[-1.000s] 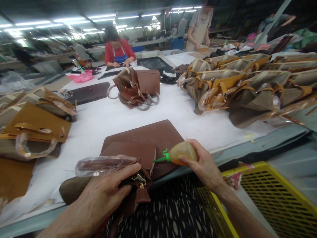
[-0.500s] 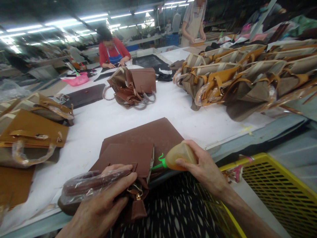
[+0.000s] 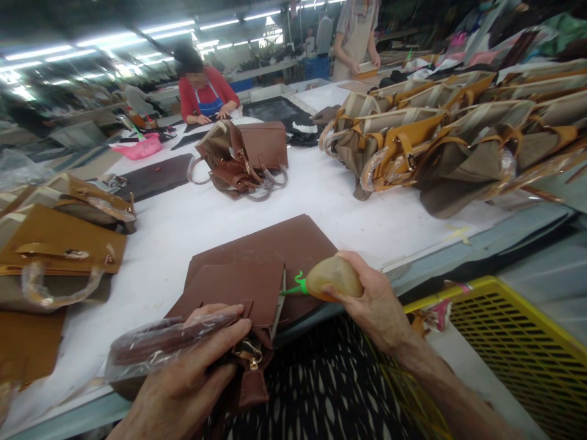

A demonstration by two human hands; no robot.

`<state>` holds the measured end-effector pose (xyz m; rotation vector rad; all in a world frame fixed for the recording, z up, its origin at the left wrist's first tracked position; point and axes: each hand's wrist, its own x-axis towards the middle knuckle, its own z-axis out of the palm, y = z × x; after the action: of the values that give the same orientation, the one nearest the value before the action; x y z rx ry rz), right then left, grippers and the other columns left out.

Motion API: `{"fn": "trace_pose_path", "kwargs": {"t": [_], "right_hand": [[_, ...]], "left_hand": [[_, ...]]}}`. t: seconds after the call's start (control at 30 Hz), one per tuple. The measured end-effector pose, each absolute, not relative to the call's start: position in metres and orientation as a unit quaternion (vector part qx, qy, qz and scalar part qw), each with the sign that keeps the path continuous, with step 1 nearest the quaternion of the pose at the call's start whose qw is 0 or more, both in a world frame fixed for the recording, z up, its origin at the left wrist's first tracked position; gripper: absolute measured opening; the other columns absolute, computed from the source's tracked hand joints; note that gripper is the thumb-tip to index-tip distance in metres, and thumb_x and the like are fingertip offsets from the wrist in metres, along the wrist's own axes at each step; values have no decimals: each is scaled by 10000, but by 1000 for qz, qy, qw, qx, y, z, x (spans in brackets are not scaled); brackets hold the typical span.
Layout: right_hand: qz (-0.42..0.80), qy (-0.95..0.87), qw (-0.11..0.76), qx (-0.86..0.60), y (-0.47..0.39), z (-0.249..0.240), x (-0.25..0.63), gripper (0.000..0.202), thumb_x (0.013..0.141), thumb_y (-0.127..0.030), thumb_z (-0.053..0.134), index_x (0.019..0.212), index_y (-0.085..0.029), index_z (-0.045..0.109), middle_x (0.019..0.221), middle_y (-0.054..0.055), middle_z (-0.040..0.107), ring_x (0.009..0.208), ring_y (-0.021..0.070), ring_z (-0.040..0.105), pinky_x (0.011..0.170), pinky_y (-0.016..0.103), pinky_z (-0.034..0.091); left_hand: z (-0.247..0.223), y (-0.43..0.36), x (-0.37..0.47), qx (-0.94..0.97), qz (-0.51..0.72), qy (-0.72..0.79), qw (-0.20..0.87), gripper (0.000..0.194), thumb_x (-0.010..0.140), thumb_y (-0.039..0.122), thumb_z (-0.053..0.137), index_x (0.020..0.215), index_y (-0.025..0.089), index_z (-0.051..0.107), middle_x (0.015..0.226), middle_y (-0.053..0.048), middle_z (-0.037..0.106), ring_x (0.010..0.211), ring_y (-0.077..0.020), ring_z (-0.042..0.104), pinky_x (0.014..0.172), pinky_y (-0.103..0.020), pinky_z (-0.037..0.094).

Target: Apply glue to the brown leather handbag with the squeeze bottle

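At lower centre of the frame, the brown leather handbag is pinned by the left hand, fingers clamped on its plastic-wrapped handle. The amber squeeze bottle with green nozzle, gripped by the right hand, has been edged closer to the flap's seam.

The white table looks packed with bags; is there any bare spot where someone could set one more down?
Yes: the white table is bare in the middle, between the brown flap piece, the brown bags farther back and the tan bags on the right. The left edge is crowded with mustard bags, and the near edge is taken up by both hands.
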<state>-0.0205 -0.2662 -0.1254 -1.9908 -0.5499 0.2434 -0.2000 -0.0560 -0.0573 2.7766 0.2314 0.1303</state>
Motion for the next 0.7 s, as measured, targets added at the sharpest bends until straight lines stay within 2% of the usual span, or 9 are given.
{"fn": "trace_pose_path", "kwargs": {"t": [0.23, 0.47, 0.7], "right_hand": [[146, -220, 511, -818, -274, -117, -22, 331, 741, -414, 644, 996, -236, 533, 844, 6, 603, 769, 212, 557, 705, 333, 432], [173, -196, 535, -804, -269, -116, -20, 349, 731, -404, 636, 1002, -215, 524, 844, 10, 590, 787, 213, 547, 738, 342, 418], [197, -204, 541, -792, -272, -114, -23, 310, 724, -389, 641, 961, -220, 532, 838, -9, 585, 790, 200, 540, 736, 324, 407]], "left_hand": [[-64, -55, -203, 970, 55, 97, 214, 353, 803, 220, 509, 1111, 344, 629, 1238, 35, 585, 1135, -173, 553, 971, -299, 456], [-69, -46, -206, 977, 90, 52, 186, 368, 798, 239, 534, 1135, 371, 602, 1207, 53, 605, 1104, -167, 575, 939, -325, 471], [-67, -51, -201, 973, 124, 57, 188, 350, 759, 200, 552, 1061, 346, 652, 1139, 53, 646, 1059, -166, 602, 922, -297, 482]]}}
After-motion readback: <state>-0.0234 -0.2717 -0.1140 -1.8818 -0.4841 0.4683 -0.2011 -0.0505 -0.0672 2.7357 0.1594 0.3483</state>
